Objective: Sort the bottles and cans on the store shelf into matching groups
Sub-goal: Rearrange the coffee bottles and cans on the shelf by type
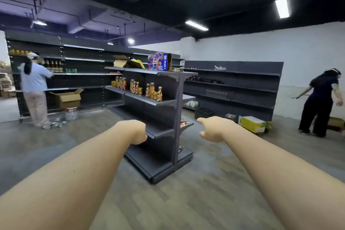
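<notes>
Far left: a person in a light blue top (35,78) stands facing the long wall shelving (82,73), reaching toward dark bottles and a few green cans on it.
Floor by that person: an open cardboard box (68,98) sits on the lowest shelf, with a silver bucket (71,113) below it and small cans scattered on the floor beside.
Left hand (137,131): stretched forward, empty, fingers curled down and inward; it overlaps the edge of a lower shelf, and whether it touches that shelf cannot be told.
Centre: a dark freestanding shelf unit (168,117) stands in open floor, straight ahead of both arms.
Task items: orange-labelled bottles and cans (137,87) stand in loose clusters on the second shelf of that unit, well above both hands.
Top of the unit: an open brown carton (121,61) and a blue printed box (158,61).
Right hand (212,130): empty, loosely spread with the forefinger pointing left toward the unit, apart from it.
Right of the unit: a second dark shelving run (242,87), a yellow-green box (253,124) on the floor at its foot.
Far right: a person in dark clothes (319,104) stands beside a cardboard box on the floor.
</notes>
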